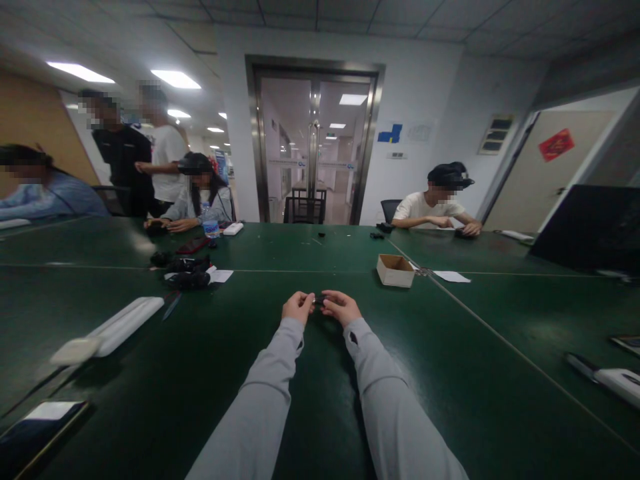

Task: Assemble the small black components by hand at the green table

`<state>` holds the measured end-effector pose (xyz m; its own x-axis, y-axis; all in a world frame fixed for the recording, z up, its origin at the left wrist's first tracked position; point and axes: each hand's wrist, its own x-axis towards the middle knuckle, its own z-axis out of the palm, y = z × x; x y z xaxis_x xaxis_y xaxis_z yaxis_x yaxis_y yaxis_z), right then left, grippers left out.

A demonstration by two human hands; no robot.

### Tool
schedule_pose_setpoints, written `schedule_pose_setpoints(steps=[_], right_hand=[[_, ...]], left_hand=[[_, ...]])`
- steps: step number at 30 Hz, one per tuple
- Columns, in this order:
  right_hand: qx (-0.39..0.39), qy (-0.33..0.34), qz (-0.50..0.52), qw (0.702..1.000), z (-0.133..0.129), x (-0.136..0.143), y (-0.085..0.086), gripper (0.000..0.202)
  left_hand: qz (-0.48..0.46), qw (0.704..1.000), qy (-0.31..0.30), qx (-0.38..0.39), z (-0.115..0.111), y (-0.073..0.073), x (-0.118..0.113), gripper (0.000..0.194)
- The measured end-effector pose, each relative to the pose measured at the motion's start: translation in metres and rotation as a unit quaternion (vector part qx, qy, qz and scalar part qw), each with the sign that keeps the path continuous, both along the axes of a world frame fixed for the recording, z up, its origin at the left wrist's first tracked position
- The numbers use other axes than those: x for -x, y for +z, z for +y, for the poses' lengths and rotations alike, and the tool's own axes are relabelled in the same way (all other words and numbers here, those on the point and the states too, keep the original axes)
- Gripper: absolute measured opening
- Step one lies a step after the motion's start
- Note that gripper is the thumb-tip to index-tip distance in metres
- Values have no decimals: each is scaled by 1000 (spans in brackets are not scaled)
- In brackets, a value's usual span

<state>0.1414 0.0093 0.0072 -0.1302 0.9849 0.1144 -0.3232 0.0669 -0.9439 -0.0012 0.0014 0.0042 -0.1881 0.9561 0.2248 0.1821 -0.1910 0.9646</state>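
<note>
Both of my arms reach forward over the green table, in grey sleeves. A small black object with a shiny metallic end [319, 301] is held just above the tabletop between my fingertips; its kind is too small to make out. My left hand [297, 307] pinches it at the shiny left end. On the black right part, the thumb and fingers of my right hand [342, 308] are closed. An open cardboard box [395, 271] stands beyond my right hand, apart from it.
Left on the green table [240, 347] lie a white power strip [127, 325], a phone [43, 433] and black gear [187, 272]. A water bottle [211, 221] stands farther back. Paper [453, 276] and a dark monitor [587, 227] are right. Several people sit or stand around.
</note>
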Motion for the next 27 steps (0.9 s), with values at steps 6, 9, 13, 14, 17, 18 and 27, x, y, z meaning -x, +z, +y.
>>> schedule_pose_setpoints(steps=[6, 9, 13, 14, 17, 18, 27], right_hand=[[6, 3, 5, 1000, -1, -1, 2, 30], [8, 7, 11, 1000, -2, -1, 3, 32], [8, 7, 12, 1000, -2, -1, 3, 35], [9, 7, 11, 1000, -2, -1, 3, 36], [9, 14, 7, 1000, -3, -1, 4, 37], [8, 17, 6, 1000, -3, -1, 4, 38], [2, 40, 12, 999, -3, -1, 4, 41]], left_hand=[[36, 999, 14, 19, -7, 8, -1, 34], [59, 998, 24, 15, -10, 12, -1, 37], [89, 995, 43, 32, -10, 17, -1, 40], [95, 994, 46, 37, -11, 18, -1, 40], [114, 991, 56, 48, -12, 22, 1, 43], [123, 989, 59, 49, -12, 23, 1, 44], [167, 981, 82, 56, -15, 26, 3, 47]])
